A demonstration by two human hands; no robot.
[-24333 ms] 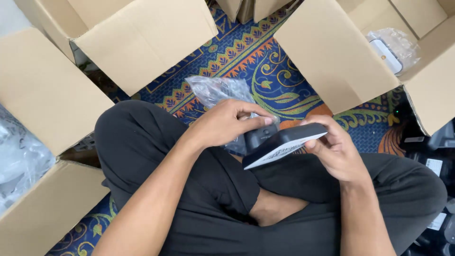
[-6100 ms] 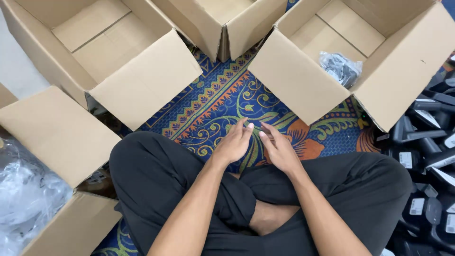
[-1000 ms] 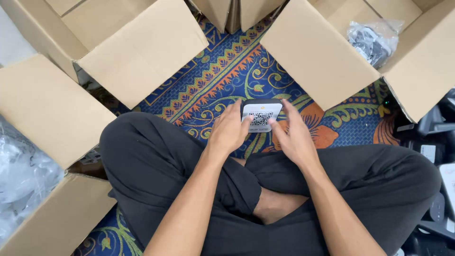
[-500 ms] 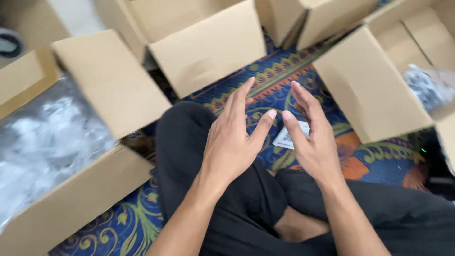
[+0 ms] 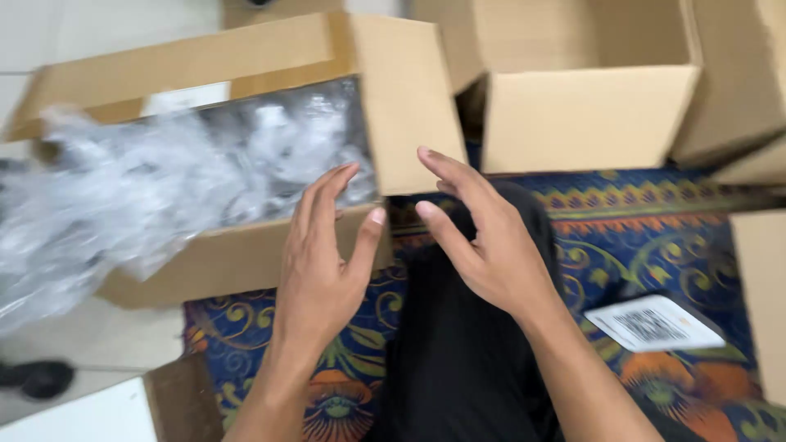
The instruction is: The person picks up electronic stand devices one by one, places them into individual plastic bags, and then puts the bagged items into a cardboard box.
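— Reaching with both palms spread, are they? What do they hold?

— Nothing. The left hand (image 5: 323,262) is released, fingers loosely extended, and so is the right hand (image 5: 483,245); neither grasps a thing. Both hover above the black-trousered leg (image 5: 467,352), thumbs nearly meeting.

— And what lies closest?

— Just beyond the left hand's fingertips sits the open brown cardboard box filled with clear crinkled plastic bags (image 5: 246,254). Its near wall is right beside that hand; I cannot tell whether a fingertip touches it. The bags (image 5: 164,188) are blurred, so their contents are hidden.

— How would one take a bag out well?

— In my judgement, go in from above, pinch one bag at its gathered edge and lift straight up, so the neighbours do not drag along; the film looks slippery and tangled.

— Counts?

— Two hands. One full box. Ahead of the right hand, one empty cardboard box with flaps up (image 5: 589,90); parts of more cardboard show at the right edge and near the left wrist. One flat white card with a printed black square pattern (image 5: 655,321) lies on the patterned blue and orange carpet (image 5: 655,237), off to the right hand's outer side. The bags are too jumbled to count.
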